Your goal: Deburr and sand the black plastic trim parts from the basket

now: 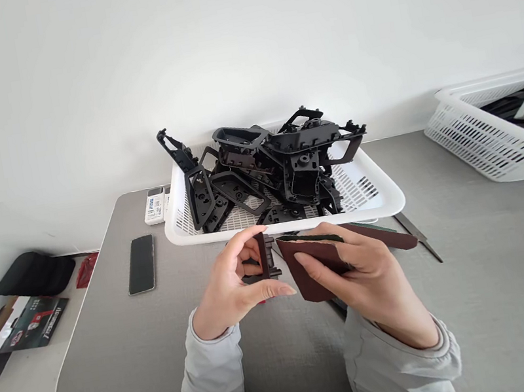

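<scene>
My left hand (238, 279) grips a small black plastic part (267, 255) between the thumb and fingers, holding it upright above the table. In my right hand (371, 271) is a folded piece of reddish-brown sandpaper (313, 267), pinched with the thumb on its near face. A dark green side shows along its upper fold. The sandpaper's left edge is close beside the plastic part; whether they touch I cannot tell. Behind my right hand lies a second brown sheet (398, 237), partly hidden, and past it a flat metal file (417, 234).
A white plastic basket (287, 226) piled with black plastic frames (303, 140) stands behind my hands. Another white basket (482, 141) is at the right. On the left lie a phone (141, 264) and a small white box (154, 207). The table (103, 354) has a rounded left edge.
</scene>
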The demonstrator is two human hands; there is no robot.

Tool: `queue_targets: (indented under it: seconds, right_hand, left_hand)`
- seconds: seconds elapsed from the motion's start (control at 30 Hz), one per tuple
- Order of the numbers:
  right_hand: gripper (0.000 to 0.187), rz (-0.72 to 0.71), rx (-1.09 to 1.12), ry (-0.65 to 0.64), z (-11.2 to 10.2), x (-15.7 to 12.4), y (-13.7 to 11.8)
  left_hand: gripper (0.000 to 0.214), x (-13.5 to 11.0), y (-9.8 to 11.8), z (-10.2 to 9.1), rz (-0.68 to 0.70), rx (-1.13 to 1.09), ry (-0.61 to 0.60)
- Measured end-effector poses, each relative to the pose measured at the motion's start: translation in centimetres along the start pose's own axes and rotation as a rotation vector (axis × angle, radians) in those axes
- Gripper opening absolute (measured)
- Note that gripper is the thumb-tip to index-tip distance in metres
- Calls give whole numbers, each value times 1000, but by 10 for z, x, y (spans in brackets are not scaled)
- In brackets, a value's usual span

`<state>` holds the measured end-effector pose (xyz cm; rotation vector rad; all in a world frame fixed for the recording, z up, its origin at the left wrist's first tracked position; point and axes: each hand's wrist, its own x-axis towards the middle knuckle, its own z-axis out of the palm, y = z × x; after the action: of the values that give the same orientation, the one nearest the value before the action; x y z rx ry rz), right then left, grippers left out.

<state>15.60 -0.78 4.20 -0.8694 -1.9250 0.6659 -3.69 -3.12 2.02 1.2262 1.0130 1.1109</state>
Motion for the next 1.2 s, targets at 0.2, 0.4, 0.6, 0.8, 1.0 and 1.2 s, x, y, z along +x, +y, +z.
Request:
queue_targets:
  seconds: [0.2, 0.4, 0.6, 0.8, 1.0, 1.2]
  right_hand:
    - [19, 40, 90, -85, 0, 0, -2]
    - [16, 71, 114, -7, -1, 1, 0]
    - [16, 81, 202, -80, 1, 3, -3]
    - [13, 282, 408, 86, 1, -6, 11]
    - [30, 352, 619, -72, 11, -3, 21]
    - [34, 107, 646, -460, 2, 8, 26]
  left_hand:
    - [70, 0, 3, 0, 2, -1, -5]
    - [49, -3, 7, 2, -17, -27, 46]
    - [44, -3, 8, 4, -23, -47, 61]
    - [25, 1, 0, -2, 76, -137, 109]
    - [32, 2, -1, -3, 35, -250, 42]
    - [42, 3, -3, -2, 9, -269, 9]
